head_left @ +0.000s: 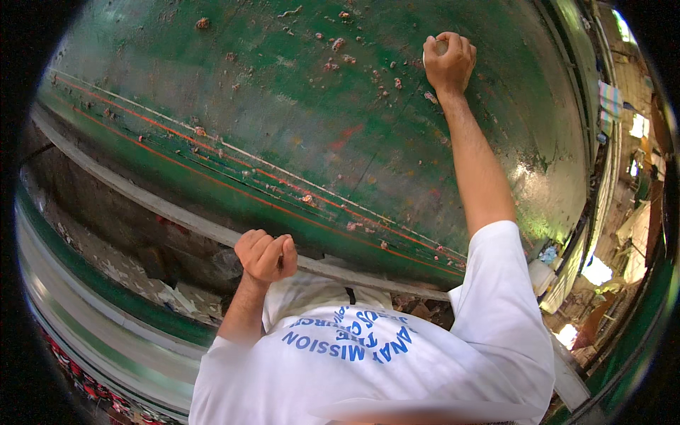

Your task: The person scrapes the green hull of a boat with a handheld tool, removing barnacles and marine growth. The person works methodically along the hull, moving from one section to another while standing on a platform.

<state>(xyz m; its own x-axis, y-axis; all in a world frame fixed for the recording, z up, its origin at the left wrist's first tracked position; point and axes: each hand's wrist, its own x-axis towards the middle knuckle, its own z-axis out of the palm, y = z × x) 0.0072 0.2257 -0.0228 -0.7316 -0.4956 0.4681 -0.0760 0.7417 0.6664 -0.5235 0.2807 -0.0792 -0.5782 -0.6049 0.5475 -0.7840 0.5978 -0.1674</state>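
Note:
Stretched far out to the right, my right hand (451,67) is closed round a small, pale, rounded object (441,47). Its kind is hard to make out, as fingers cover most of it. That hand is over the long green tabletop (297,106), which is smeared and worn. Pinkish crumbs (338,44) are scattered over the surface to the left of my right hand. Close to my body, my left hand (265,255) is curled into a fist by the grey rail (170,210) along the table's near edge. Whatever the fist may hold is hidden.
Orange and white lines (283,180) run along the table near its front edge, with more crumbs around them. Behind me on the left is another long green-edged surface (106,297). To the right, a striped cloth (610,101) hangs beyond the table's edge.

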